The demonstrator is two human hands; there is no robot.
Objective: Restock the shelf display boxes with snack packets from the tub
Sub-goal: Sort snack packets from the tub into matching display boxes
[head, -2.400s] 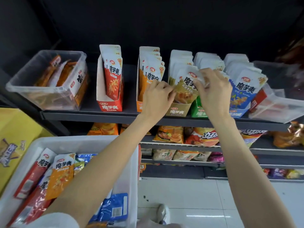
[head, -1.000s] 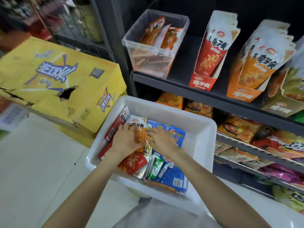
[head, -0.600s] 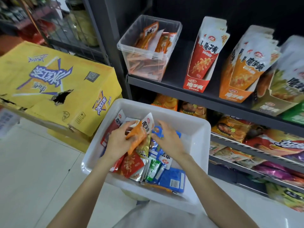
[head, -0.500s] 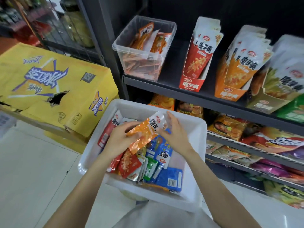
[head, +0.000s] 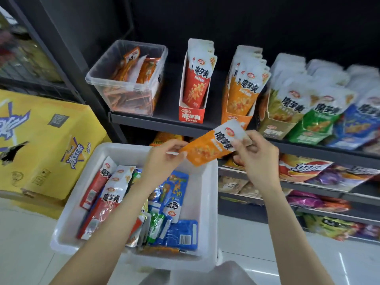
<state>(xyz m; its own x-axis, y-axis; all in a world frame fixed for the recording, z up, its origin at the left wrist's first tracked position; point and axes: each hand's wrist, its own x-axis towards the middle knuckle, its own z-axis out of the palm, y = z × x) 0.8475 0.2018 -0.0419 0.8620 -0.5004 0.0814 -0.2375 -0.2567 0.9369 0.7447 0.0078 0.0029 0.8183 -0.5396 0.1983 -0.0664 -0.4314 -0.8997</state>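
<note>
Both hands hold one orange snack packet (head: pixel 211 146) above the far edge of the white tub (head: pixel 207 202). My left hand (head: pixel 164 159) pinches its lower end and my right hand (head: pixel 257 157) pinches its white top end. The tub holds several red, orange, green and blue packets. On the dark shelf (head: pixel 164 120) stand display boxes in a row: a red box (head: pixel 192 115), an orange box (head: pixel 234 118) just above the held packet, then a tan box (head: pixel 275 130), a green box (head: pixel 306 136) and a blue box (head: pixel 349 130).
A clear plastic bin (head: pixel 123 89) with orange packets sits at the shelf's left end. A yellow carton (head: pixel 41 145) stands on the floor to the left of the tub. Lower shelves (head: pixel 318 182) carry larger snack bags. White floor tiles lie below.
My hands left the shelf boxes and went down into the tub. The left hand picked an orange packet out, the right hand joined it, and both have lifted it toward the shelf.
</note>
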